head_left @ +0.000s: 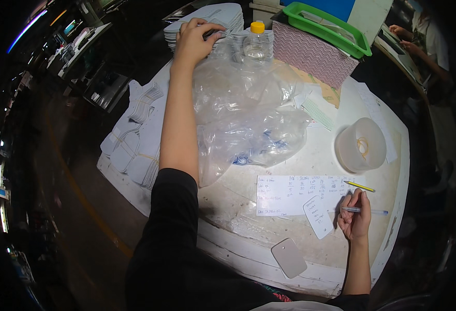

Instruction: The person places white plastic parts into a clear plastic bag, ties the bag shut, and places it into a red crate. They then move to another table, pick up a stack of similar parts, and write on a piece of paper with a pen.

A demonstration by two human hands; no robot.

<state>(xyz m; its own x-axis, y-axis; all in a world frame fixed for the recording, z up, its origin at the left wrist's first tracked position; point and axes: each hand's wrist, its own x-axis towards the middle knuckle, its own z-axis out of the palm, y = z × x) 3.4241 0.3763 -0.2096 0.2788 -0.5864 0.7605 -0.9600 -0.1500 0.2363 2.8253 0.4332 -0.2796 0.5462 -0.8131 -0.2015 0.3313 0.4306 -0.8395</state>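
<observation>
My left hand (197,40) reaches to the far end of the table, over a stack of flat white cut pieces (230,14). Its fingers are bent, with a gap between thumb and forefinger, and nothing shows in them. Close by stands a clear bottle (255,46) with a yellow cap. My right hand (356,216) is closed around a pen (378,211) at the right, beside a handwritten white sheet (274,193). On that sheet lies a white tag (318,216) with writing. A yellow pencil (360,186) lies just beyond the hand.
Crumpled clear plastic bags (248,111) cover the table's middle. Banded bundles of white pieces (132,145) lie at the left edge. A translucent tub (360,145) holds rubber bands. A green tray (327,28) tops a patterned box (311,49). A grey tag (289,258) lies near me. Another person (427,41) is far right.
</observation>
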